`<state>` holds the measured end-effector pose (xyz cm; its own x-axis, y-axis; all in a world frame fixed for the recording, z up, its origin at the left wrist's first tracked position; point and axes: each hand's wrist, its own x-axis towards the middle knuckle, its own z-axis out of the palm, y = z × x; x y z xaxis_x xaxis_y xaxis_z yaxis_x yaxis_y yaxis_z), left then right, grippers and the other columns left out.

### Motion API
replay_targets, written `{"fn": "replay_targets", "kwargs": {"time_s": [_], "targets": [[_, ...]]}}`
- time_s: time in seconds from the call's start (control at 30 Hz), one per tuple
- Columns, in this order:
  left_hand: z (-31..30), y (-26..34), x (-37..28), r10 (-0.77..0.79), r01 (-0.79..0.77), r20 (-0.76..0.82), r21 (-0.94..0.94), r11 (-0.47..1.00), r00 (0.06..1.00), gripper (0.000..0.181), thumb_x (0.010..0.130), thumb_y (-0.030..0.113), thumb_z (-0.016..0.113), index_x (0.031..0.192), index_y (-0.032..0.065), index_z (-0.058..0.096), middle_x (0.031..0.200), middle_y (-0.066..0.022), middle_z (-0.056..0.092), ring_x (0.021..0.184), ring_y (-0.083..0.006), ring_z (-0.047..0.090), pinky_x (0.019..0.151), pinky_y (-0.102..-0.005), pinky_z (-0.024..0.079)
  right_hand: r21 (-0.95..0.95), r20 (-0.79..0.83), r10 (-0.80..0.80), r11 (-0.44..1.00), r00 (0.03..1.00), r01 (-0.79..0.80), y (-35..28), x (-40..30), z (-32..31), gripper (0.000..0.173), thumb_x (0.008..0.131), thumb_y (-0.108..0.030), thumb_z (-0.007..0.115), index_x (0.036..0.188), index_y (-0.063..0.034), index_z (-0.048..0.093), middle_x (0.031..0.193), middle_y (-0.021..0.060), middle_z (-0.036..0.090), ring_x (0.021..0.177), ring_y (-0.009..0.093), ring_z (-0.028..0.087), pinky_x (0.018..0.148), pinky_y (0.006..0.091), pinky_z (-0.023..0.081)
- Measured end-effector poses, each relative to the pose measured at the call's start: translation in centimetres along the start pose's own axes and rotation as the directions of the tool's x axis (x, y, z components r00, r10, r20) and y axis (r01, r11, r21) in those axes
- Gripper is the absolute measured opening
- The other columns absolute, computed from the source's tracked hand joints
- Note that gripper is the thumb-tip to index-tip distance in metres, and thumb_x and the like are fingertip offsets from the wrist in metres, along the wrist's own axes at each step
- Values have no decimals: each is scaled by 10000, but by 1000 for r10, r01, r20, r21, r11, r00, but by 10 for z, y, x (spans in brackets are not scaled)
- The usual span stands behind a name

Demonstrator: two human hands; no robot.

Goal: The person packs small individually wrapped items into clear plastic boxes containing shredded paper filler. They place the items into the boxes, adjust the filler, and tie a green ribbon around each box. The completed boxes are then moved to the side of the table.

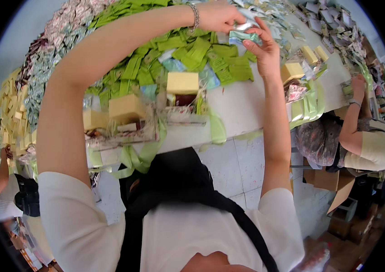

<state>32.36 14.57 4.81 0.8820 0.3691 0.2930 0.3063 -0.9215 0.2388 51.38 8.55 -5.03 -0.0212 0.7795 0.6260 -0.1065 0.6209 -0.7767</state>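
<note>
My right hand (265, 47) pinches a small blue-green sachet (243, 37) between thumb and fingers at the far side of the white table (236, 102). Beside it, over the pile, reaches my left hand (218, 17), with a bracelet (194, 17) on the wrist. Its fingertips are close to a silvery-white piece (245, 26); whether they grip it is unclear. Below both hands spreads a heap of flat green packets (192, 51). Nearer to me stand open floral gift boxes (184, 117) with green ribbons (217, 127). A pale yellow box (183, 82) sits on one of them.
More filled boxes (294, 91) and a yellow box (292, 72) stand to the right. Pale blue sachets (48, 64) and yellow boxes (10, 98) are piled at left. One person (365, 142) works at right, another (0, 190) at left. Cardboard boxes (325, 178) lie below.
</note>
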Motion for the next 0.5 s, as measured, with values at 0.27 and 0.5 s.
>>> {"fn": "replay_targets", "kwargs": {"time_s": [0.27,0.5], "targets": [[-50,119,-75,-292,240,105,348,906,951,271,902,272,670,1044,48,613,780,-79,665,696,-208,634,624,-326,502,-74,50,-52,996,997,56,-102,-47,24,254,833,50,721,1067,-8,642,928,-9,622,819,71,561,673,217,461],[-14,125,-160,-33,1,237,135,991,971,609,815,432,705,1259,37,572,1236,-127,608,1121,-306,598,976,-446,463,-623,44,74,782,996,-30,-140,-62,103,310,802,-98,741,1089,4,686,851,109,684,637,172,614,585,282,506]]}}
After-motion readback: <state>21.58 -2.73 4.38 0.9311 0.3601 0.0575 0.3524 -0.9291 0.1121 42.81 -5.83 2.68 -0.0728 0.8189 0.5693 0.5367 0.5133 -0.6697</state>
